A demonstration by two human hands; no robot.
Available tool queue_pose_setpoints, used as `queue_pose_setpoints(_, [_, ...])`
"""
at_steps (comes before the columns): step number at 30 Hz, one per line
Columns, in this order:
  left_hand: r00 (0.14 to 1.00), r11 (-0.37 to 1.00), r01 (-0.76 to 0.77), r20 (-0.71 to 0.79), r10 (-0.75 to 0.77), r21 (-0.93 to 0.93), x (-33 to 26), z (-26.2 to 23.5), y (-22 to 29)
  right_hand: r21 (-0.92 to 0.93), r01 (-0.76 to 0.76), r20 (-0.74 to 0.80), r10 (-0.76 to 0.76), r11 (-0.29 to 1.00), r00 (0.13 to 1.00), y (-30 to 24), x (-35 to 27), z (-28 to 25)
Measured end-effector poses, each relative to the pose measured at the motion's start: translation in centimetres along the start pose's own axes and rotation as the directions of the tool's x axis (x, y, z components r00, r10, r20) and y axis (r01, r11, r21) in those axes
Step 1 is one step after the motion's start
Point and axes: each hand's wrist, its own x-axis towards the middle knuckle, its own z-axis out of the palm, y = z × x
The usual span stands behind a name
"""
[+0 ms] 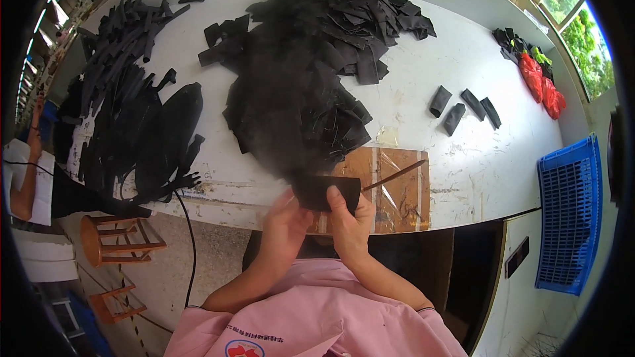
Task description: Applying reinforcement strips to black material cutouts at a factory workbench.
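Note:
Close in front of my body I hold a black fabric piece (316,193) up at the table's near edge. My right hand (350,217) pinches its right side, the thumb lying on the face toward me. At its lower left side my left hand (290,211) is closed on it, the fingers partly hidden behind the cloth. Just beyond, a large heap of flat black fabric pieces (291,106) stretches to the far side of the table, hazy in its middle. A thin dark rod (397,175) lies slanted to the right of my right hand, on a brown board (411,208).
Several black rolled pieces (454,119) lie on the white table (410,109) at the right. More black strips (129,33) and larger black pieces (178,122) cover its left. Red bags (539,86) sit far right, above a blue crate (569,218). A wooden stool (122,241) stands lower left.

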Motion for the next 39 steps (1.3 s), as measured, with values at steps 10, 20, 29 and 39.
queue_pose_setpoints(10, [0.961, 0.782, -0.165, -0.082, 0.265, 0.601, -0.6, -0.6, -2.3, -0.672, 0.276, -0.009, -0.381, 0.687, 0.925, -1.1, 0.2, -2.5])
queue_pose_setpoints(20, [0.959, 0.656, -0.284, 0.217, 0.184, 0.699, -0.4, 3.3, -1.0, -0.839, 0.479, 0.254, -0.594, 0.257, 0.764, -0.8, 0.1, -3.2])
queue_pose_setpoints(29, [0.910, 0.411, -0.408, 0.326, 0.255, 0.815, 0.1, 1.7, -0.6, -0.593, 0.462, 0.437, -0.218, 0.659, 0.872, -3.0, -1.7, -4.3])
queue_pose_setpoints(39, [0.888, 0.409, -0.452, 0.442, 0.127, 0.792, -1.2, 2.7, -0.1, -0.579, 0.451, 0.347, -0.295, 0.679, 0.890, -2.7, -1.3, -3.7])
